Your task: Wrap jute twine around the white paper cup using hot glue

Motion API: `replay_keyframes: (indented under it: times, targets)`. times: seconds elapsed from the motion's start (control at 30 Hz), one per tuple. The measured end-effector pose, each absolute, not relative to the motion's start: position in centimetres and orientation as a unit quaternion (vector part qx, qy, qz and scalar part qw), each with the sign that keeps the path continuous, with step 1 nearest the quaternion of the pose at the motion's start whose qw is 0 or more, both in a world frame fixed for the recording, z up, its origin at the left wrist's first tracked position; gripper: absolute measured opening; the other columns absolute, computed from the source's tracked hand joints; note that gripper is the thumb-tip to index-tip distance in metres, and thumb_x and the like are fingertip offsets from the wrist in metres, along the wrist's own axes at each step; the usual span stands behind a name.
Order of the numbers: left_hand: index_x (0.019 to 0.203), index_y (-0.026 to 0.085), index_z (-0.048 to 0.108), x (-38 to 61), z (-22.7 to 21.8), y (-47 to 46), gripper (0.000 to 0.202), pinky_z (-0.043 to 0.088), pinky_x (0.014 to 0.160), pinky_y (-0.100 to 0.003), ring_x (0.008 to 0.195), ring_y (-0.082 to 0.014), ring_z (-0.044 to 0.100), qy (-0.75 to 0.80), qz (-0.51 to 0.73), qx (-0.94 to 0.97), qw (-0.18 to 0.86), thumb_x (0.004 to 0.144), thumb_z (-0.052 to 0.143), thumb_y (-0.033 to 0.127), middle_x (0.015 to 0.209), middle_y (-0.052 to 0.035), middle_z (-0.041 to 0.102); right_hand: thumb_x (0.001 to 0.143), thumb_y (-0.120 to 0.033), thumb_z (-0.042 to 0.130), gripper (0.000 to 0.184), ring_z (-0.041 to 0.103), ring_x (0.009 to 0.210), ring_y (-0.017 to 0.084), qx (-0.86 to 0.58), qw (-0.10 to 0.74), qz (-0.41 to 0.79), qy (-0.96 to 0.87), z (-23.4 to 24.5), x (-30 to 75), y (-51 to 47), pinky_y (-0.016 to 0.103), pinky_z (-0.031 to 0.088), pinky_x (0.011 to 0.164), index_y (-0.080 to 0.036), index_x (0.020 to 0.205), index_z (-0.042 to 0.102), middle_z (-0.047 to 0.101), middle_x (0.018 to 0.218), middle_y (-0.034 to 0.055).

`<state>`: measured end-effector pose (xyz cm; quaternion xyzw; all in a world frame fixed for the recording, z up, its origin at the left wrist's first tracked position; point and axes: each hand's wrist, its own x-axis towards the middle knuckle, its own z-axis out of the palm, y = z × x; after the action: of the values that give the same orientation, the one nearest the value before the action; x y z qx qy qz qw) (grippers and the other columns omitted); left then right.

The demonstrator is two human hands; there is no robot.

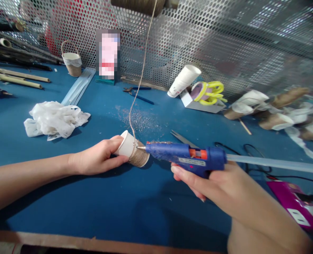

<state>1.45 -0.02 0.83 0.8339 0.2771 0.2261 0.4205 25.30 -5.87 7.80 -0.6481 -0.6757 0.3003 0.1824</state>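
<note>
My left hand point(105, 155) is closed round the rim end of a white paper cup point(127, 143), which lies tilted above the blue table. Brown twine is wound round the cup's lower part, and a strand of twine point(141, 79) runs up from it to a spool point(139, 5) at the top. My right hand point(212, 187) grips a blue hot glue gun point(183, 157) by its handle. The metal nozzle points left and meets the cup at the twine's edge, touching or nearly so. A long clear glue stick point(275, 164) sticks out of the gun's back.
Scissors point(183, 138) lie behind the glue gun. Pliers point(139, 94), stacked paper cups point(184, 80) and a box point(202, 102) with yellow-handled items stand farther back. White lace point(56, 120) and a small twine basket point(73, 64) are at left; several wrapped cups point(275, 121) lie right.
</note>
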Motion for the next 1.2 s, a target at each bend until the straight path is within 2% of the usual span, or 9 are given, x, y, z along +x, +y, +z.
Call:
replay_keyframes:
  times: [0.13,0.23,0.53,0.63,0.8,0.93,1.03,1.2]
  targets:
    - [0.102,0.012,0.055,1.3,0.7,-0.1,0.022,0.045,0.084,-0.030,0.091,-0.0182,0.053,0.276,0.225,0.834,0.421,0.086,0.043,0.021,0.098,-0.0093,0.058,0.073,-0.046,0.057,0.028,0.052,0.041,0.014,-0.660,0.183,0.314,-0.658,7.9,25.0,-5.6,0.025,0.046,0.042,-0.023,0.057,0.057,0.052,0.043,-0.0035]
    - [0.100,0.010,0.056,1.3,0.6,-0.2,0.023,0.044,0.083,-0.031,0.089,-0.0185,0.052,0.276,0.228,0.836,0.415,0.087,0.042,0.022,0.095,-0.0099,0.058,0.074,-0.041,0.055,0.022,0.051,0.041,0.014,-0.658,0.190,0.319,-0.655,8.0,24.8,-5.4,0.026,0.045,0.042,-0.022,0.065,0.059,0.047,0.039,-0.0048]
    - [0.098,0.011,0.056,1.2,0.8,-0.4,0.020,0.045,0.083,-0.032,0.088,-0.0180,0.052,0.271,0.231,0.838,0.413,0.086,0.043,0.021,0.094,-0.0093,0.058,0.078,-0.034,0.054,0.017,0.052,0.041,0.014,-0.624,0.219,0.336,-0.670,7.7,24.8,-5.1,0.024,0.045,0.038,-0.022,0.067,0.059,0.053,0.045,-0.0017]
    - [0.098,0.011,0.056,1.2,0.8,-0.4,0.020,0.045,0.083,-0.032,0.087,-0.0179,0.052,0.271,0.227,0.839,0.413,0.086,0.043,0.021,0.093,-0.0090,0.058,0.077,-0.032,0.053,0.016,0.057,0.045,0.016,-0.632,0.222,0.337,-0.662,7.7,24.7,-5.1,0.024,0.045,0.039,-0.022,0.067,0.060,0.047,0.040,-0.0035]
    - [0.099,0.011,0.056,1.2,0.8,-0.3,0.020,0.045,0.084,-0.031,0.089,-0.0186,0.053,0.267,0.226,0.839,0.417,0.086,0.043,0.020,0.095,-0.0096,0.058,0.078,-0.034,0.052,0.019,0.053,0.043,0.014,-0.640,0.199,0.330,-0.665,8.0,24.7,-5.3,0.025,0.044,0.041,-0.021,0.066,0.059,0.055,0.046,-0.0015]
    - [0.100,0.011,0.055,1.2,0.8,-0.2,0.020,0.044,0.084,-0.030,0.091,-0.0188,0.054,0.269,0.224,0.837,0.421,0.087,0.043,0.020,0.096,-0.0097,0.058,0.076,-0.039,0.053,0.020,0.048,0.041,0.013,-0.653,0.192,0.332,-0.653,8.1,24.8,-5.4,0.026,0.044,0.043,-0.021,0.065,0.056,0.045,0.040,-0.0052]
    - [0.100,0.010,0.055,1.1,0.8,-0.2,0.020,0.044,0.084,-0.031,0.091,-0.0186,0.053,0.266,0.228,0.837,0.420,0.086,0.043,0.020,0.095,-0.0099,0.057,0.078,-0.037,0.051,0.020,0.048,0.041,0.013,-0.641,0.188,0.337,-0.663,8.2,24.8,-5.2,0.026,0.043,0.042,-0.022,0.064,0.054,0.048,0.042,-0.0043]
    - [0.097,0.010,0.055,1.1,1.0,-0.4,0.019,0.045,0.081,-0.031,0.086,-0.0181,0.052,0.259,0.226,0.845,0.410,0.087,0.043,0.019,0.092,-0.0097,0.057,0.078,-0.038,0.050,0.022,0.057,0.045,0.015,-0.624,0.156,0.331,-0.690,8.1,24.8,-4.4,0.025,0.044,0.042,-0.024,0.061,0.052,0.057,0.048,-0.0023]
